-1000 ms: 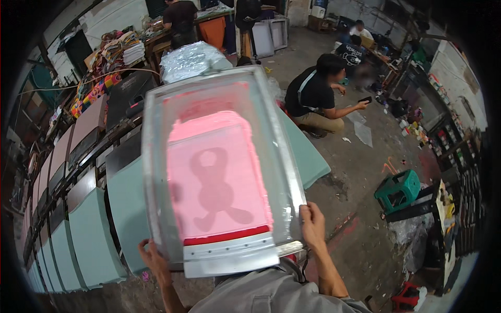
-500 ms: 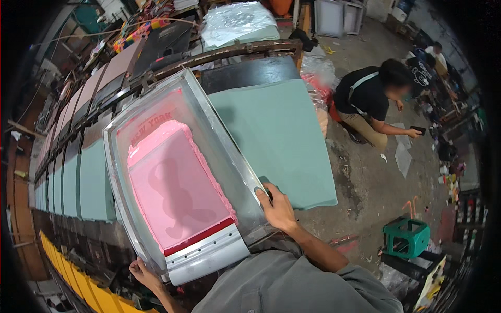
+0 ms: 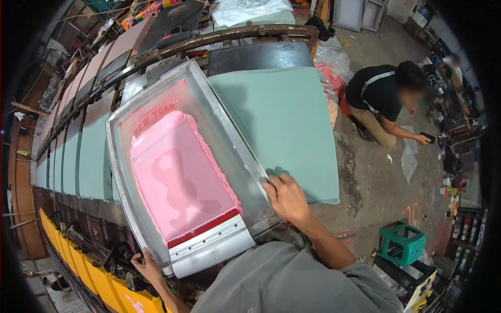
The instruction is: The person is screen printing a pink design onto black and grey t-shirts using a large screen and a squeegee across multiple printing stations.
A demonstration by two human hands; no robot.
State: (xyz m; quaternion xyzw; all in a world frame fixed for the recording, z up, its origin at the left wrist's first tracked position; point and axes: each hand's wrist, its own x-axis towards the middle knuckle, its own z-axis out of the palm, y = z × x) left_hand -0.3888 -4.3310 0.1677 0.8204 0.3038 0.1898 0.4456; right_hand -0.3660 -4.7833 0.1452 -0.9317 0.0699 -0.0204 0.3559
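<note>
Above a row of cloth-covered boards: a screen frame [image 3: 229, 125], loaded with pink ink [image 3: 203, 167], between two hands.

The right hand [image 3: 287, 198] grips the frame's right bar, fingers curled over it; the left hand [image 3: 147, 267] is at the lower left corner with bent fingers, though whether these close on the metal cannot be told. The frame lies askew to the pale green panel [image 3: 276, 125] beside it, overlapping its left side. A squeegee [image 3: 214, 242] with a red blade spans the near end of the mesh. Inking of the screen appears done; squaring the frame to a panel and pulling the blade appear left, since no pink mark shows on the panel's visible part.
</note>
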